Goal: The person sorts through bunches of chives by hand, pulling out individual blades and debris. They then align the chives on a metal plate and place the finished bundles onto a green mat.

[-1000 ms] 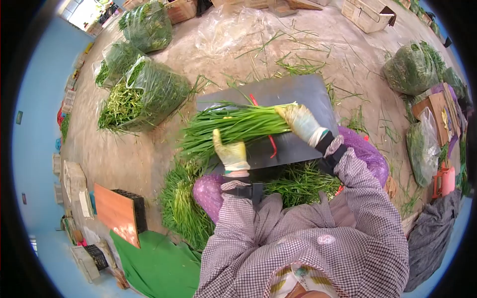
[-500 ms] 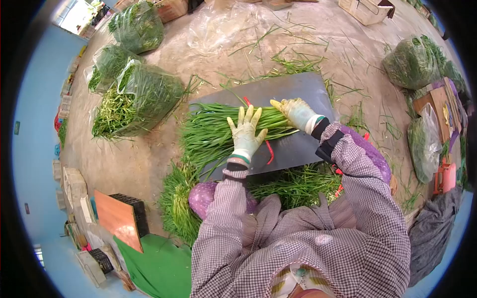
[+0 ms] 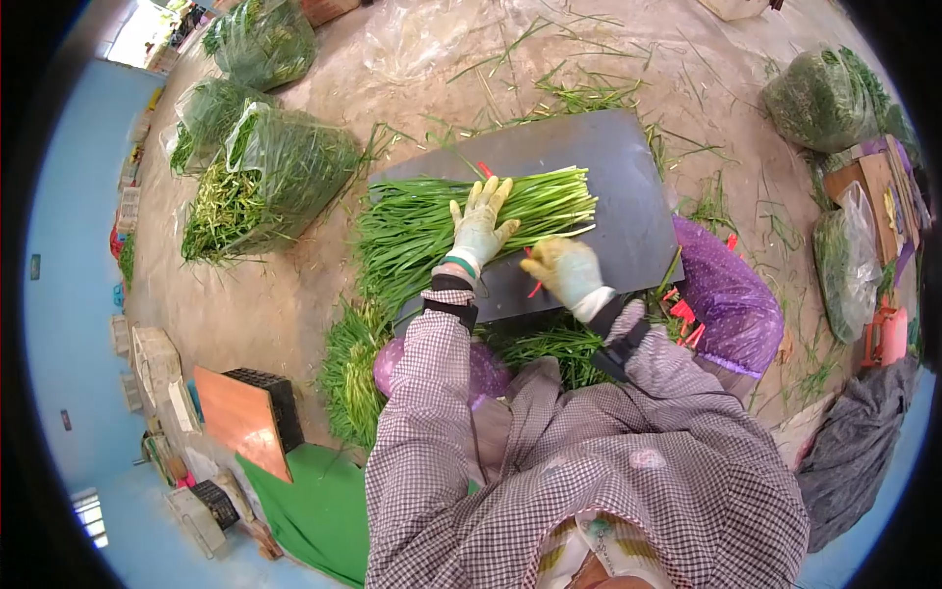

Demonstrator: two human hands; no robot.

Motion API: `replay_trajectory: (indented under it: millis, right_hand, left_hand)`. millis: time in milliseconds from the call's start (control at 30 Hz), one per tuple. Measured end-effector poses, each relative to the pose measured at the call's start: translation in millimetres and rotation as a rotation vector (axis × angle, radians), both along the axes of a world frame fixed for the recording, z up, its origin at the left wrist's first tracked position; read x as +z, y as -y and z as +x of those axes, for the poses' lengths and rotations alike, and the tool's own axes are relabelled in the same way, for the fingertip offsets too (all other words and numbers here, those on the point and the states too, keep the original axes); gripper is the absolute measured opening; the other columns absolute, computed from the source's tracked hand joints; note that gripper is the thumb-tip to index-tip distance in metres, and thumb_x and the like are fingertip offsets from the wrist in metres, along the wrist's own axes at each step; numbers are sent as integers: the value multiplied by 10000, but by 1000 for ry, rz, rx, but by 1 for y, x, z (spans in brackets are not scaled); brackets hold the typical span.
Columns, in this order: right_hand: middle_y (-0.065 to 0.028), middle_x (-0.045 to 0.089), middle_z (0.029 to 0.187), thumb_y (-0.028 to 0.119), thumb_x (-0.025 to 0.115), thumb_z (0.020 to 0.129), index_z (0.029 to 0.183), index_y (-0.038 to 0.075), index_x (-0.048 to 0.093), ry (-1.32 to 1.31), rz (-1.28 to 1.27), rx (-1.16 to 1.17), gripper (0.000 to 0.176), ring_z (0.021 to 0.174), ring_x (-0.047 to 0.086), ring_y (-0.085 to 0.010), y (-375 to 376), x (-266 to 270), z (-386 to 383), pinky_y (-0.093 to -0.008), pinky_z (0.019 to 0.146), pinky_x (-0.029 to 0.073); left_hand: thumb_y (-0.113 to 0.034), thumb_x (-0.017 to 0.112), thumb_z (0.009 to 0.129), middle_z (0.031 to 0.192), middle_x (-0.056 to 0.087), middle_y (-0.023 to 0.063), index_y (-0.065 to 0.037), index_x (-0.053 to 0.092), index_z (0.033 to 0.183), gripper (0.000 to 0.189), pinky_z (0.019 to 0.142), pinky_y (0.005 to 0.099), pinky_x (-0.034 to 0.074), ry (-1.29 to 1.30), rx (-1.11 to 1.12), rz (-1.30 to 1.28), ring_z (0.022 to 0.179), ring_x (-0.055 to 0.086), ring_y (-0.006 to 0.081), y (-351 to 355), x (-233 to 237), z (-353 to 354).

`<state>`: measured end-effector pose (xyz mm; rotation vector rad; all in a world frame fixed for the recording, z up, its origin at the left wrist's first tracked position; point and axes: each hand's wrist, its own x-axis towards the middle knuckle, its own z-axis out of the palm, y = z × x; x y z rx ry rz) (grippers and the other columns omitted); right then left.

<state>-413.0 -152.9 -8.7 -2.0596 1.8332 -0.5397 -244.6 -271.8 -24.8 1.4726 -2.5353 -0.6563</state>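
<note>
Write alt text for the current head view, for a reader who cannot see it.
A gloved left hand spreads over a bundle of long green stalks on a grey board; the gloved right hand is beside a red tie. Bagged greens stand on the floor.

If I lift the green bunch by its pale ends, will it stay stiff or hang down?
The bunch would probably droop at its leafy end, where thin leaves spread past the edge of the board. The pale ends look straighter, so likely firmer. Some stalks might slip out: the red tie shows loose ends.
</note>
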Motion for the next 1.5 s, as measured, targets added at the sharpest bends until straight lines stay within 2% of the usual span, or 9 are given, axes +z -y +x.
replay_trajectory:
  millis: [200,300,533,667,833,967,1033,1167,1500]
  right_hand:
    - [-36,682,844,319,712,799,874,123,684,-486,-63,177,212,767,693,-196,-6,-42,59,-379,650,529]
    - [-91,666,814,266,676,855,880,132,657,303,118,588,137,769,686,-304,-40,-6,37,-411,658,547]
    - [-92,656,832,316,734,884,941,111,616,186,-183,-546,244,715,660,-319,8,-9,-45,-426,655,537]
    - [-114,638,820,270,728,896,940,99,624,20,-149,-399,205,735,661,-308,22,-30,-46,-420,664,522]
    - [-137,652,845,235,699,898,896,100,630,517,-175,-85,151,758,652,-362,-33,33,-23,-443,656,514]
    - [-63,657,916,297,666,911,934,108,650,535,687,809,191,891,652,-296,-91,50,-16,-417,718,537]
    - [-78,659,892,295,639,926,949,117,659,271,82,751,181,869,653,-321,-81,15,-17,-431,706,534]
    - [-145,667,901,288,620,949,954,111,654,300,-106,-220,181,832,661,-378,-3,-3,-20,-473,708,523]
    - [-101,662,775,299,655,883,869,110,662,-76,-222,-194,190,681,675,-311,52,-38,-2,-424,619,531]
  left_hand:
    - [-348,708,889,1644,278,77,-291,323,1571,785,1192,659,57,8,17,11,1529,200,329,-4,4,-2]
    - [-346,706,890,1646,271,73,-287,317,1573,788,1193,660,53,-1,12,3,1532,191,325,-3,1,-3]
    - [-350,694,900,1646,271,70,-288,304,1576,783,1196,656,48,38,40,-33,1532,189,322,-6,-2,-6]
    - [-360,675,914,1650,266,74,-289,312,1573,756,1202,645,48,29,43,18,1535,185,321,-3,5,-7]
    - [-371,648,933,1653,265,79,-287,321,1571,722,1205,636,45,15,62,50,1535,191,317,2,-2,-6]
    - [-370,628,946,1654,263,79,-287,320,1572,703,1205,635,44,2,63,79,1535,193,314,6,-4,-6]
    - [-369,620,950,1655,258,79,-285,321,1572,695,1206,633,44,3,65,85,1535,194,313,8,-4,-7]
    - [-374,613,954,1659,248,70,-290,322,1571,687,1207,631,39,27,79,95,1536,190,307,6,3,-9]
    - [-386,614,952,1658,252,62,-289,307,1577,703,1208,633,50,51,99,53,1537,187,301,3,1,-14]
